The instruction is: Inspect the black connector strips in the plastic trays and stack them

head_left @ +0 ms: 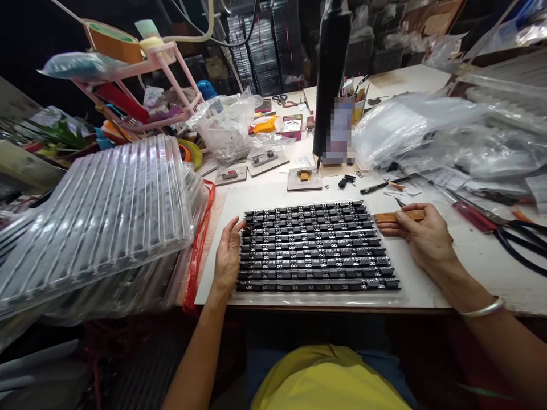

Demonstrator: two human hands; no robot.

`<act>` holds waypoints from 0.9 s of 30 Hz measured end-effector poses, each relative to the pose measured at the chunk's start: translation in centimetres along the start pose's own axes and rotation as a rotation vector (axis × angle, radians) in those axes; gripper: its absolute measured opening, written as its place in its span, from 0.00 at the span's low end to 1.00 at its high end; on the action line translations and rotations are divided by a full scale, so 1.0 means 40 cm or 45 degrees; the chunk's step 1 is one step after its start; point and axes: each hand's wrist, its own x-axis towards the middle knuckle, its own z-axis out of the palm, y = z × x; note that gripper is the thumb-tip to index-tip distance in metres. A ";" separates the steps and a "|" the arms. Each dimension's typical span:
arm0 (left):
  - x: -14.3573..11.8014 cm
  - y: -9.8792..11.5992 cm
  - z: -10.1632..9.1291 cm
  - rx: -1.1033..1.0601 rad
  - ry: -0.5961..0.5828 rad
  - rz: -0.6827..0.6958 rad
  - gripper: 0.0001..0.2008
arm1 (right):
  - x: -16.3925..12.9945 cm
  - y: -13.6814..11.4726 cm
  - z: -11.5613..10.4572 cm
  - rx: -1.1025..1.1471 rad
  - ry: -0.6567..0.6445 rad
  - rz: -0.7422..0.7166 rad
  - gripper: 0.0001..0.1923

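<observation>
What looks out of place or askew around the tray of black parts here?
The stack of clear trays at left leans, tilted and overhanging the table edge. The black parts tray lies flat and orderly between the left hand and right hand, which holds a wooden stick.

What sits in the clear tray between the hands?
The clear tray holds rows of small black components, filling it edge to edge. The tray floor beneath them is covered.
</observation>
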 end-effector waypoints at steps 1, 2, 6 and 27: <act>0.007 0.001 -0.004 0.115 0.022 0.046 0.22 | 0.000 0.000 0.000 -0.002 -0.001 0.001 0.23; 0.018 0.001 -0.009 0.222 0.034 0.097 0.21 | 0.000 0.000 -0.001 -0.003 -0.002 0.001 0.23; 0.084 0.011 -0.019 0.454 -0.118 0.229 0.13 | 0.000 -0.001 -0.001 -0.006 -0.009 0.006 0.24; 0.110 -0.041 -0.030 0.250 0.156 0.109 0.11 | 0.002 0.001 0.000 0.032 0.016 0.027 0.23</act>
